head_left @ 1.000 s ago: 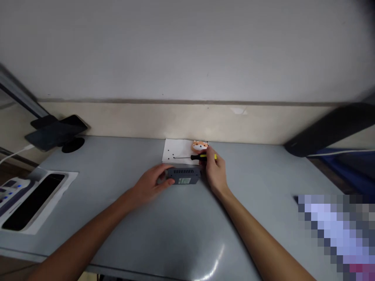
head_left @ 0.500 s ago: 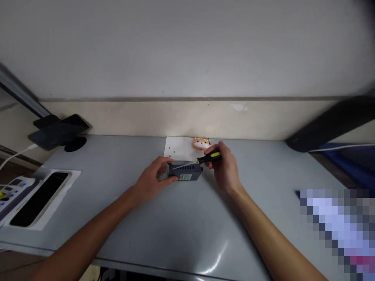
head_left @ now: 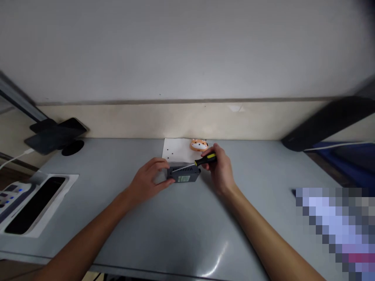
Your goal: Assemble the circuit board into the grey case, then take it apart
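A dark grey box [head_left: 191,177] with a row of vent slots and a pale label stands on the grey table. My left hand [head_left: 150,177] grips its left end between thumb and fingers. My right hand [head_left: 221,168] is closed around the black and yellow handle of a screwdriver [head_left: 208,159]. The metal shaft slants down leftward over the slotted face, its tip at the left end of the box near a corner; whether it sits in a screw I cannot tell. Behind the box lies a white paper sheet [head_left: 178,150] bearing several small dark screws [head_left: 168,150].
An orange and white animal-face case [head_left: 199,145] rests on the paper's right part. At left are a phone [head_left: 35,205], a power strip [head_left: 11,197] and a stand holding a dark device [head_left: 55,134]. A black cylinder [head_left: 322,125] leans at right; a pixelated patch covers the lower right.
The whole view has shifted slightly. Both hands keep hold of the box and the screwdriver, whose tip stays by the box's left end.
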`<state>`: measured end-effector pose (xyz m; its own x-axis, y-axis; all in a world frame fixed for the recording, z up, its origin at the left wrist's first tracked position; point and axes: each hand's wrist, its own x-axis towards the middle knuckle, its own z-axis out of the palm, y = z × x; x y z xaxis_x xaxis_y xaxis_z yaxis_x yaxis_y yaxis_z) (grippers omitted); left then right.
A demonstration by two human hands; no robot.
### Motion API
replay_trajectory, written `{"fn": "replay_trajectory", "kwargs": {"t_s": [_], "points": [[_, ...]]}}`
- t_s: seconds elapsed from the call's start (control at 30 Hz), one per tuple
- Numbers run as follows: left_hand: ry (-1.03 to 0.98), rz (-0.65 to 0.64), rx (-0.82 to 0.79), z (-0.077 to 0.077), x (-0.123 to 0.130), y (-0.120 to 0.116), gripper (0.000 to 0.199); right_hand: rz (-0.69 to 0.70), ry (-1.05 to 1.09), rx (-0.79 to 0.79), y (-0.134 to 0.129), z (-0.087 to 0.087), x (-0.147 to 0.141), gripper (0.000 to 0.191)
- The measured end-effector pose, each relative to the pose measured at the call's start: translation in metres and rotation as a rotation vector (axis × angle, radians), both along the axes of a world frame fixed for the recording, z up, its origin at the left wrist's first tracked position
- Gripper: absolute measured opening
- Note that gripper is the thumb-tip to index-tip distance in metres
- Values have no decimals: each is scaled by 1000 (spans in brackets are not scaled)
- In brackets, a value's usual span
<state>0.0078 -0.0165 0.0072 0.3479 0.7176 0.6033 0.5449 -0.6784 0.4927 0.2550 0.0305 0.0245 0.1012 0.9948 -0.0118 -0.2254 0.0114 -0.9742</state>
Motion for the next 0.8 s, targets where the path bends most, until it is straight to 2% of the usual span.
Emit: {"fn": "replay_trajectory", "kwargs": {"t_s": [0.23, 0.53, 0.8], "points": [[76, -43, 184, -1, 0, 2, 26, 4, -8, 6, -2, 1, -1, 48], [164, -18, 228, 5, -3, 2, 8, -33, -12, 17, 4, 0, 6, 47], [168, -35, 203, 5, -3, 2, 11, -93, -125, -30, 10, -14, 6, 51]]}}
